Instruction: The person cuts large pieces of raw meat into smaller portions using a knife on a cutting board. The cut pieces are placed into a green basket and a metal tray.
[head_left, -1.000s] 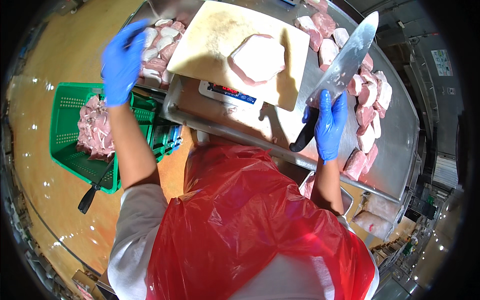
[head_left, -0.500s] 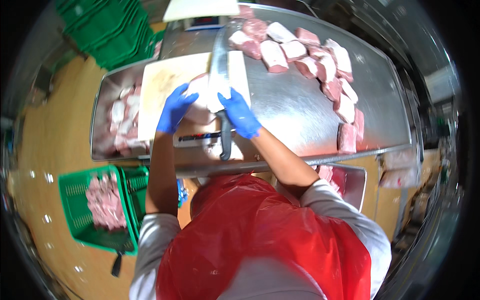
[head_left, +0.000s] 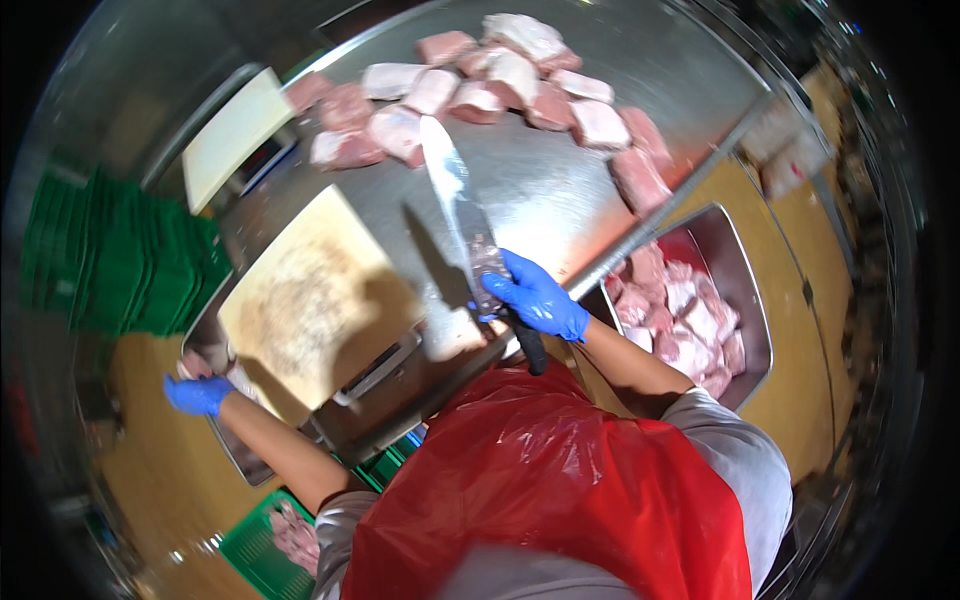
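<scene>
Tapering steel knife (head_left: 458, 200), blotchy board (head_left: 300, 310)

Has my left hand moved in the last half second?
Yes. Judged against the nearer cutting board, the blue-gloved left hand has moved left, off the board to the metal tub beside it.

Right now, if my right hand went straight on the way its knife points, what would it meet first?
Probably the chunk of meat just past the tip of the knife in your right hand, on the metal table. The knife looks raised, so it might pass above; depth is unclear.
</scene>
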